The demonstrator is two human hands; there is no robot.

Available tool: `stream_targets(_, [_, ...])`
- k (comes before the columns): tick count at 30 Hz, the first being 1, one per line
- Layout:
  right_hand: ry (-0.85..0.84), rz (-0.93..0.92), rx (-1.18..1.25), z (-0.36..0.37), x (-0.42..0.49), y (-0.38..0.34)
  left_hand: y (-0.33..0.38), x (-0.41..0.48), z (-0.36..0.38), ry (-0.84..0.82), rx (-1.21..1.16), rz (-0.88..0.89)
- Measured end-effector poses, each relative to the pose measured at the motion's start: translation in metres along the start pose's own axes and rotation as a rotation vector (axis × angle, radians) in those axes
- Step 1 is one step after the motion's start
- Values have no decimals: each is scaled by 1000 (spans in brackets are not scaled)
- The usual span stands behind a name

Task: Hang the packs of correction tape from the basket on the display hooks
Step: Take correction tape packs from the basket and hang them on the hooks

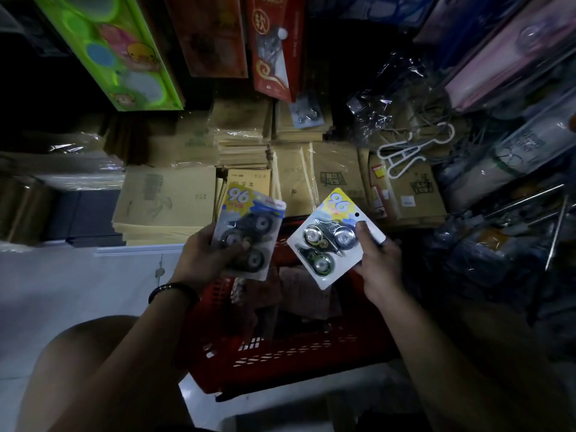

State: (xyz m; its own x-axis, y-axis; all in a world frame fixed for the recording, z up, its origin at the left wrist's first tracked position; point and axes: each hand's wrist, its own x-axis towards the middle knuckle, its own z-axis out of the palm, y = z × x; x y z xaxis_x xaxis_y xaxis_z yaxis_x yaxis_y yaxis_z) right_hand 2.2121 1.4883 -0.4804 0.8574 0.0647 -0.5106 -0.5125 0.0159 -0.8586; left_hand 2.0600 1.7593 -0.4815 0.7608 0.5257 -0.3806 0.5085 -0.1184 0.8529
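left grip [205,258] curled round dark correction-tape pack [251,224] | right grip [378,266] pinching silver-green pack [330,241] | both above red basket [296,353]

Both forearms are bare along all their visible length. The left forearm [124,363] wears a dark, glossy bracelet [173,289], a narrow band sitting close round the wrist just behind the left hand [202,257]. The right forearm [452,353] and right hand [378,269] are bare; a short nail shows on the thumb. A bare, rounded knee [84,344] shows at lower left.
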Motion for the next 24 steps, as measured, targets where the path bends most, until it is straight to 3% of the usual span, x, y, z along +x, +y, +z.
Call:
stream_targets(4, [75,-80,-42,3,1,-9,3,-7,4,-16,-26,15])
stream_targets(9, [-131,-35,-96,24,-16,-26,22,-31,24,-53,-163,109])
stream_targets(12, [-174,-3,-109,42,-28,-49,46,-51,27,-76,-297,120])
stream_targets(14, [-185,77,-71,53,-39,-62,63,-67,26,-28,-345,136])
stream_targets(17, [-345,102,-24,59,-57,-81,90,-92,22,53,-406,176])
stream_targets(20, [-516,-24,-13,57,-83,-107,113,-106,9,85,-510,181])
stream_targets(24, [-545,-330,-192,49,-111,-126,142,-122,-21,117,-562,216])
